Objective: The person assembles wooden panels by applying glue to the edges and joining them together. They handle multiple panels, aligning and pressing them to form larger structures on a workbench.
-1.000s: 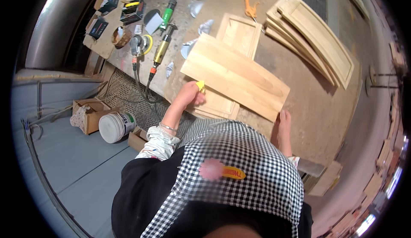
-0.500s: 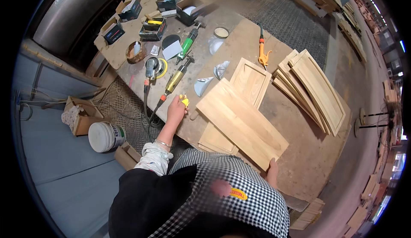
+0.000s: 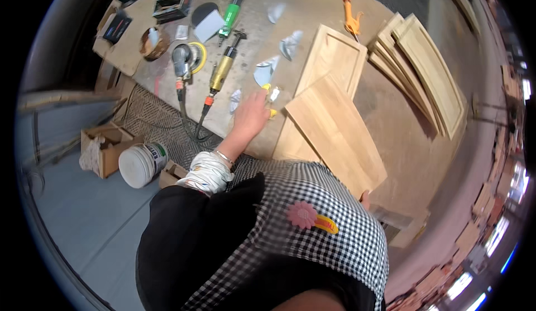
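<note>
My left hand [image 3: 252, 113] reaches over the worktable, thumb and fingers apart, with yellow coverings or scraps at the fingertips. Just beyond it lies a curled pale blue sheet, like sandpaper [image 3: 266, 72], and a smaller crumpled piece [image 3: 235, 100] is beside the wrist. Whether the fingers touch either is unclear. At the near corner of a flat wooden panel [image 3: 340, 132], my right hand [image 3: 365, 199] grips the edge; most of that hand is hidden. The panel slants across a framed wooden door panel [image 3: 333, 59] lying beneath it.
Several framed panels [image 3: 430, 76] are stacked on the right. An orange air blow gun [image 3: 352, 19] lies at the back. A round sander [image 3: 187, 59], a gold air tool [image 3: 223, 70] and a green one [image 3: 231, 13] lie left, their hoses crossing the table edge. A white bucket [image 3: 137, 165] stands below.
My left hand has moved forward and right, toward the pale blue sheets. The flat panel has turned and tilted in my right hand's grip. The whole view has shifted.
</note>
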A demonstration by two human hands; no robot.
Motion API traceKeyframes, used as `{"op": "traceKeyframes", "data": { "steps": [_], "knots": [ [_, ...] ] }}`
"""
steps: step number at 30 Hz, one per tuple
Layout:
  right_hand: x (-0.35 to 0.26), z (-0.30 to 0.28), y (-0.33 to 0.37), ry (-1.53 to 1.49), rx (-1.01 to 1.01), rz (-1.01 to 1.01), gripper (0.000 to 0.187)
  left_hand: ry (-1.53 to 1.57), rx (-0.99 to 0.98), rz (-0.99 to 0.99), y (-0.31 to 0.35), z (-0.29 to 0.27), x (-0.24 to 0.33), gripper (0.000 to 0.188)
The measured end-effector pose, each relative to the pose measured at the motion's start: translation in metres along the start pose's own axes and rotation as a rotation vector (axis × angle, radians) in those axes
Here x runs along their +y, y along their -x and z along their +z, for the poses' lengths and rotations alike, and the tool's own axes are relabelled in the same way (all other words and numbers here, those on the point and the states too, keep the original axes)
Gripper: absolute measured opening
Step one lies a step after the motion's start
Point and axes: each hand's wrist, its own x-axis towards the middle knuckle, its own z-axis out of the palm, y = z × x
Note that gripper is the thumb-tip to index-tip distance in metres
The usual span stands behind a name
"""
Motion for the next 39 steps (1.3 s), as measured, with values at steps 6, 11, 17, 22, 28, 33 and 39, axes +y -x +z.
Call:
{"op": "traceKeyframes", "data": {
  "steps": [6, 11, 17, 22, 28, 33, 39],
  "knots": [
    [-0.017, -0.038, -0.042, 0.146, -0.009, -0.206, 0.059, 0.435, -0.085, -0.363, 0.004, 0.008, -0.011, 0.040],
    [-0.037, -0.030, -0.063, 0.252, -0.098, -0.220, 0.058, 1.306, -0.021, -0.570, 0.013, -0.025, -0.006, 0.028],
    [-0.038, -0.011, -0.099, 0.259, -0.172, -0.316, 0.054, 0.481, -0.104, -0.175, 0.024, -0.018, 0.025, 0.037],
    [-0.033, 0.003, -0.093, 0.175, -0.185, -0.341, 0.050, -0.145, -0.001, 0.088, 0.019, -0.033, 0.049, 0.029],
    [-0.034, 0.004, -0.094, 0.119, -0.173, -0.336, 0.046, -0.371, -0.013, 0.195, -0.008, -0.011, 0.058, 0.024],
    [-0.026, 0.003, -0.095, 0.094, -0.104, -0.358, 0.045, -0.475, -0.148, 0.130, -0.011, -0.032, 0.069, 0.026],
    [-0.026, 0.002, -0.102, 0.154, -0.157, -0.416, 0.044, -0.614, -0.329, 0.383, -0.057, -0.049, 0.073, 0.032]
  ]
}}
